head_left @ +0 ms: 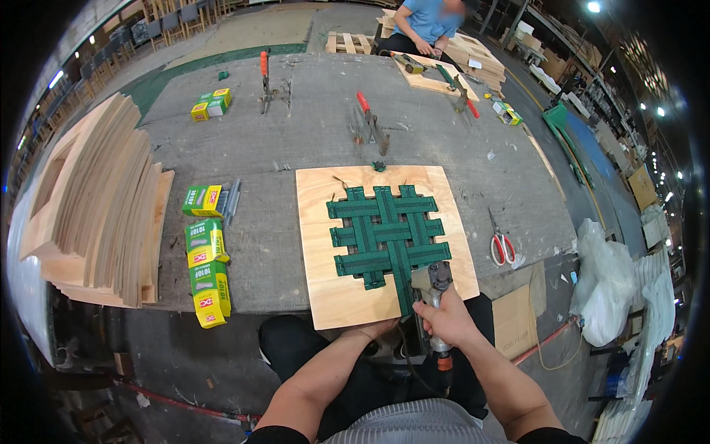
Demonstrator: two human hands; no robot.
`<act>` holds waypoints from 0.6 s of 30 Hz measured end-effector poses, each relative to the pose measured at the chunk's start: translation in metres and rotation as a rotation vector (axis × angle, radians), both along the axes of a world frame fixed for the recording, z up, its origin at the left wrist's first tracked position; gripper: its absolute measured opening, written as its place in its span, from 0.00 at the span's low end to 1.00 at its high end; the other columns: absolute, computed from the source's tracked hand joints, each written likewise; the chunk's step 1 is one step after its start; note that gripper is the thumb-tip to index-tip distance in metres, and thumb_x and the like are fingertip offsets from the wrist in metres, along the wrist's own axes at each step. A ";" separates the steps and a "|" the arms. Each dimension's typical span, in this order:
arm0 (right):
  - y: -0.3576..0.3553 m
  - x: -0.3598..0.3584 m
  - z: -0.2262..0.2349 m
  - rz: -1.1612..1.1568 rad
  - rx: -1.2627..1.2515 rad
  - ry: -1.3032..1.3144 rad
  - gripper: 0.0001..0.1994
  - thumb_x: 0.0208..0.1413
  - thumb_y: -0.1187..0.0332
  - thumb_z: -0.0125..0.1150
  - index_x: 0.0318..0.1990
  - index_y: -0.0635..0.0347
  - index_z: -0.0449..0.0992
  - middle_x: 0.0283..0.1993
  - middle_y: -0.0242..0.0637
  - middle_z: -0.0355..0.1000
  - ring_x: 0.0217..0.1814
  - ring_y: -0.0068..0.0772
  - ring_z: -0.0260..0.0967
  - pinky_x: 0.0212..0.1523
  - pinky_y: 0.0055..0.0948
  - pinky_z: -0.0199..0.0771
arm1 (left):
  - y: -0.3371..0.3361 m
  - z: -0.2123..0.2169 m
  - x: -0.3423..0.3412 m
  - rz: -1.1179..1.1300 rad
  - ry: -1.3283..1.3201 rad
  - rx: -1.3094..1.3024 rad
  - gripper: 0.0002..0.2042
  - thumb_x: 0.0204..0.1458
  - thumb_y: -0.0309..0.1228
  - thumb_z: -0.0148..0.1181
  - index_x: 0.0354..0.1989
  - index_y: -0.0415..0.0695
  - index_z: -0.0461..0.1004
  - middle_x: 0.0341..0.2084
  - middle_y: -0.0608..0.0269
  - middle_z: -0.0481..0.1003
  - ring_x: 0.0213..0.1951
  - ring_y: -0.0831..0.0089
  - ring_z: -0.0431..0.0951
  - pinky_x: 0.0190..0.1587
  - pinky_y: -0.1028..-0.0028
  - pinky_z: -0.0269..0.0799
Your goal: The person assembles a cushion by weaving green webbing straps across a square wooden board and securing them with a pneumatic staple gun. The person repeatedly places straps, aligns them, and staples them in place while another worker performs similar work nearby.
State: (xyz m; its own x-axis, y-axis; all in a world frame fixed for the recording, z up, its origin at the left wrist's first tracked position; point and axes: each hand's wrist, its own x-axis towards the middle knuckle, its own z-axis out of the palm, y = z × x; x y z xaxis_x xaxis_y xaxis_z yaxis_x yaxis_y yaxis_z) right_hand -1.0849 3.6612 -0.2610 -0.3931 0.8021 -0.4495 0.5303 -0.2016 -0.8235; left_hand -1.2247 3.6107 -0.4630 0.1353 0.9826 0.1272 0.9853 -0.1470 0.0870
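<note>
A square wooden panel (325, 259) lies at the table's near edge. Across its middle, green webbing straps (388, 233) are woven over and under each other. One strap runs down toward the near edge. My right hand (450, 320) is closed round an air staple gun (441, 277), whose head is over the lower end of that strap. My left hand (379, 330) is at the panel's near edge, just left of the strap end; its fingers are mostly hidden, so its grip cannot be made out.
Cut wooden panels (111, 214) are stacked at left, beside green-and-yellow staple boxes (207, 244). Red-handled scissors (502, 244) lie to the right. Toggle clamps (373, 126) stand farther back on the table. A person in blue (425, 26) works across from me. Plastic wrapping (603, 266) is at right.
</note>
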 end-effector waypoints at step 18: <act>-0.012 0.005 -0.015 0.037 -0.024 0.091 0.16 0.64 0.73 0.64 0.53 0.63 0.65 0.34 0.32 0.70 0.22 0.20 0.69 0.21 0.26 0.72 | 0.000 0.028 0.002 0.138 -0.440 -0.116 0.20 0.63 0.55 0.52 0.50 0.54 0.79 0.49 0.59 0.81 0.53 0.54 0.79 0.57 0.52 0.71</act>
